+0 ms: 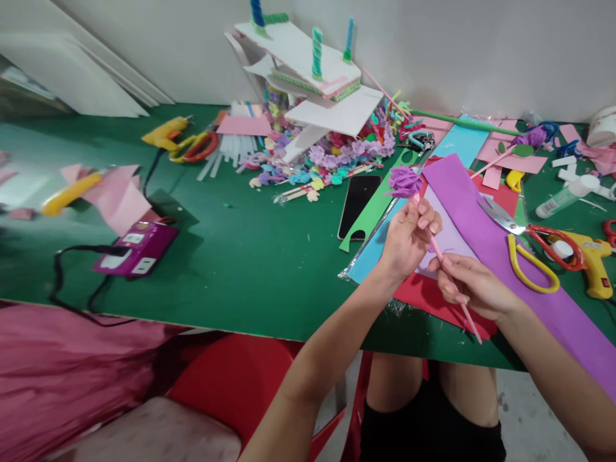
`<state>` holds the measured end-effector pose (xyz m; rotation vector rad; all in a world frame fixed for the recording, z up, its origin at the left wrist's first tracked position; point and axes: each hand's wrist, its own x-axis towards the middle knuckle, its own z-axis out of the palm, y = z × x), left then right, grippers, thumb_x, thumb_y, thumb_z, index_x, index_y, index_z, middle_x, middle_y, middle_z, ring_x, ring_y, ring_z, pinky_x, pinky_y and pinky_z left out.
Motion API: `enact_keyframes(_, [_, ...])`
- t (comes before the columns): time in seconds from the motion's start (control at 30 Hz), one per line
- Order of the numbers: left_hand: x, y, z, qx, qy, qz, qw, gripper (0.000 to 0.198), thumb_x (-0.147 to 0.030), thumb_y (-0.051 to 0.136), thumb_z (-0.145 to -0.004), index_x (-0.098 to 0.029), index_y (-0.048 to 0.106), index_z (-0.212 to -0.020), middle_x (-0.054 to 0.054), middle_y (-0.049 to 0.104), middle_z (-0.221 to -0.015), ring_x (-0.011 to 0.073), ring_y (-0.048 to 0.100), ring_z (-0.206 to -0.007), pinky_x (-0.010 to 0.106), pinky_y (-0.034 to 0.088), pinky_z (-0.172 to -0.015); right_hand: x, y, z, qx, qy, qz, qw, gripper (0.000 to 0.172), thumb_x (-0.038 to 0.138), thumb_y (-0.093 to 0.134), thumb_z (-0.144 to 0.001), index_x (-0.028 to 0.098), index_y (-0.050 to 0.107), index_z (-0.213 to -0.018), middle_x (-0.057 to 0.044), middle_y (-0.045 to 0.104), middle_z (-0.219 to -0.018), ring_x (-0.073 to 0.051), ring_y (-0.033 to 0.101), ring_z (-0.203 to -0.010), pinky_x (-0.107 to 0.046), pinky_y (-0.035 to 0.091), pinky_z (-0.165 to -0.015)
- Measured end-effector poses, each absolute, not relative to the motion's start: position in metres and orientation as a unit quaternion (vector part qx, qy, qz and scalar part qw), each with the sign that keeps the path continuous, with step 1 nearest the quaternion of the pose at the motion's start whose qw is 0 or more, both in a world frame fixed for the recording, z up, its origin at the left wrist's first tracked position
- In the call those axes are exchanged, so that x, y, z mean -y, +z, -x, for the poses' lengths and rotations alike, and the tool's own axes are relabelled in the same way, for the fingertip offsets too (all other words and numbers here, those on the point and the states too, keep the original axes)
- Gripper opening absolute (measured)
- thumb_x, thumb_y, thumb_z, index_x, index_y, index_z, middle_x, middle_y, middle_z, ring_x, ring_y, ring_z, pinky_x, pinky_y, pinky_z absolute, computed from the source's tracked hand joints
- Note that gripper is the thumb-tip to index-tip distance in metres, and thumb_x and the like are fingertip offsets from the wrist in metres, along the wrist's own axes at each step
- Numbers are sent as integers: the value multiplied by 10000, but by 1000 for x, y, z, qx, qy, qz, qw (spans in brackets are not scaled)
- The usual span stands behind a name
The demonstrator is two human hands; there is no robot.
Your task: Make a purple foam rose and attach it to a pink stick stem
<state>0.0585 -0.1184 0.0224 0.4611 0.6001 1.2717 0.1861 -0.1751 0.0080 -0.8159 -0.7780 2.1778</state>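
My left hand (410, 236) is closed around the upper part of a thin pink stick (452, 282), just below a purple fringed foam flower (404, 181) at its tip. My right hand (469, 282) pinches the same stick lower down, and the stick's end pokes out past it toward the table edge. Both hands hover over coloured foam sheets: purple (486, 244), light blue (373, 253) and red (428, 298).
A black phone (359, 204) lies left of the hands. Yellow-and-red scissors (532, 247) and a yellow glue gun (597, 260) lie to the right. Foam flowers (332, 157) pile under a white foam-board model (312, 70). A purple power strip (137, 249) sits on the green table (250, 256).
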Motion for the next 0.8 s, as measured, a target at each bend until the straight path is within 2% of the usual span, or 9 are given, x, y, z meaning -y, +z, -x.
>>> enact_keyframes(0.13, [119, 21, -57, -237, 576, -218, 751, 368, -296, 455, -972, -182, 470, -622, -49, 360, -528, 76, 462, -518, 203, 437, -581, 176, 3, -184, 301, 831, 313, 347, 290, 437, 670, -830, 156, 638, -890, 56, 562, -543, -48, 425, -439, -207, 324, -460])
enact_keyframes(0.3, [114, 13, -53, -298, 565, -306, 706, 258, -300, 513, -941, -172, 619, -744, -9, 599, -614, 103, 608, -622, 228, 474, -654, 176, 2, -186, 285, 845, 301, 339, 270, 422, 698, -813, 168, 646, -890, 32, 625, -619, -61, 507, -496, -208, 405, -508])
enact_keyframes(0.4, [113, 12, -52, -341, 551, -347, 678, 211, -318, 568, -909, -174, 657, -781, 0, 643, -620, 135, 661, -715, 238, 486, -693, 175, 3, -187, 281, 842, 311, 340, 261, 409, 725, -790, 173, 646, -867, 28, 639, -643, -64, 533, -510, -209, 443, -520])
enact_keyframes(0.5, [114, 14, -50, -330, 548, -359, 680, 223, -329, 571, -906, -178, 668, -773, 14, 662, -631, 152, 675, -742, 250, 492, -695, 174, 3, -188, 276, 843, 316, 338, 253, 401, 731, -785, 174, 644, -858, 23, 650, -661, -66, 559, -526, -206, 474, -536])
enact_keyframes(0.67, [116, 16, -46, -254, 532, -381, 713, 243, -362, 555, -916, -178, 663, -799, 23, 676, -693, 134, 647, -652, 251, 485, -639, 174, 1, -188, 275, 843, 311, 342, 232, 385, 729, -793, 178, 643, -849, 20, 653, -670, -68, 592, -550, -201, 506, -563])
enact_keyframes(0.8, [115, 15, -48, -247, 542, -366, 715, 270, -364, 569, -911, -174, 618, -726, -2, 612, -620, 102, 594, -588, 222, 469, -597, 175, 1, -187, 271, 843, 308, 349, 231, 374, 743, -784, 172, 653, -849, 20, 665, -675, -61, 607, -553, -183, 510, -564])
